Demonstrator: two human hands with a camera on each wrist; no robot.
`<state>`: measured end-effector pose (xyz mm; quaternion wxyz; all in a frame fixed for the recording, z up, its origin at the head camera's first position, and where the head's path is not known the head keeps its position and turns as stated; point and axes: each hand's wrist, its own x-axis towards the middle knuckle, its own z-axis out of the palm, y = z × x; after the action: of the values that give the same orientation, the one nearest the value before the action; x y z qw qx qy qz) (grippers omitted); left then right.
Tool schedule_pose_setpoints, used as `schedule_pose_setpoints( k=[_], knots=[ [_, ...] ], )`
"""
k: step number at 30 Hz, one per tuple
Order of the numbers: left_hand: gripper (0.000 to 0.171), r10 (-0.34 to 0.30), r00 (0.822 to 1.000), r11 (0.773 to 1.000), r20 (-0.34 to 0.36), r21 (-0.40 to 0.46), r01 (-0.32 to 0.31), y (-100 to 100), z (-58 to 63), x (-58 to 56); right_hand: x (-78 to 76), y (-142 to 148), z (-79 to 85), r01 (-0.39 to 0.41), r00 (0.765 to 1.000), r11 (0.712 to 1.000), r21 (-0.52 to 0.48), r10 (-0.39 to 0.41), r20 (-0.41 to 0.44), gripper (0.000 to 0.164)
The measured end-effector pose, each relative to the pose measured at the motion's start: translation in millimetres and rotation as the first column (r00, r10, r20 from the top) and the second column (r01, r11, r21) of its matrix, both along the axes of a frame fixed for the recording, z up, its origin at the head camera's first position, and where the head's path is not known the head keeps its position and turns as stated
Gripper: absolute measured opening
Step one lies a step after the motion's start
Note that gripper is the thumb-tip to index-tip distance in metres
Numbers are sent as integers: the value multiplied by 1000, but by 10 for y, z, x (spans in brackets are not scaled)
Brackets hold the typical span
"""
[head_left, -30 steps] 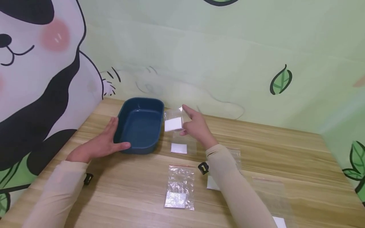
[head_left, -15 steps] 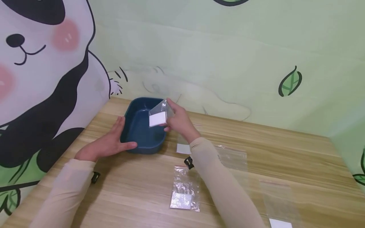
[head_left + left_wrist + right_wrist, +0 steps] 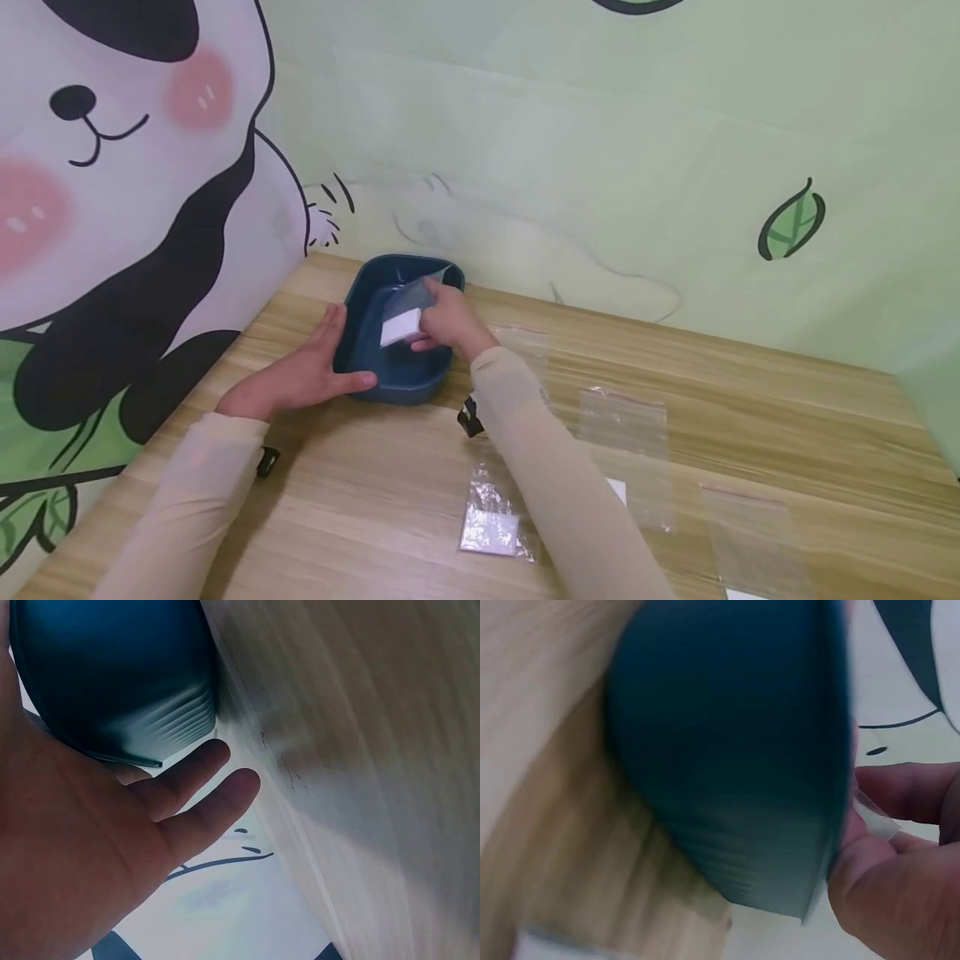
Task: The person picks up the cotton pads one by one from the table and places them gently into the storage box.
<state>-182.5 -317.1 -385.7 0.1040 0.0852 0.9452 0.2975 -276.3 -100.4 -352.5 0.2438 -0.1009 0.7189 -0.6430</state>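
Observation:
My right hand (image 3: 455, 321) pinches a small clear zip bag (image 3: 411, 300) with a white card-like piece in its lower end. The bag hangs inside the outline of the dark blue rectangular basin (image 3: 401, 392), below the far rim in the head view. In the right wrist view, the basin's outer wall (image 3: 727, 750) hides most of the bag. Along the basin's left side my left hand (image 3: 300, 375) lies with fingers straight and spread, its thumb at the near rim. The left wrist view shows two of its fingers (image 3: 214, 802) extended beside the wall.
Several similar zip bags lie on the wooden table (image 3: 360, 517): one in the near middle (image 3: 489, 532), one right of the forearm (image 3: 637, 433), one at front right (image 3: 753, 533), and one behind the right wrist (image 3: 525, 337). A panda-print backdrop (image 3: 562, 167) stands behind the table.
My right hand has carried the bag leftward from beside the basin, over its right rim and down into it. The left hand has stayed at the basin's side. The head view has shifted slightly.

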Motion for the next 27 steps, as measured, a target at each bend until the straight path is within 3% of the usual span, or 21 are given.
schedule_pose_setpoints(
  k=[3, 10, 21, 27],
  knots=[
    [121, 0, 1000, 1000, 3, 5, 0, -4, 20, 7, 21, -66, -41, -15, 998, 998, 55, 11, 69, 75],
    [121, -3, 1000, 1000, 3, 18, 3, -8, 11, 2, 103, -184, -81, -70, 995, 981, 179, 56, 81, 71],
    [123, -1, 1000, 1000, 4, 12, 1, 6, -25, -30, 87, -217, -145, -137, 982, 976, 167, 112, 150, 73],
    [123, 4, 1000, 1000, 9, 18, -5, -32, -19, -24, 101, -276, -136, -151, 985, 963, 225, 127, 119, 73]
  ],
)
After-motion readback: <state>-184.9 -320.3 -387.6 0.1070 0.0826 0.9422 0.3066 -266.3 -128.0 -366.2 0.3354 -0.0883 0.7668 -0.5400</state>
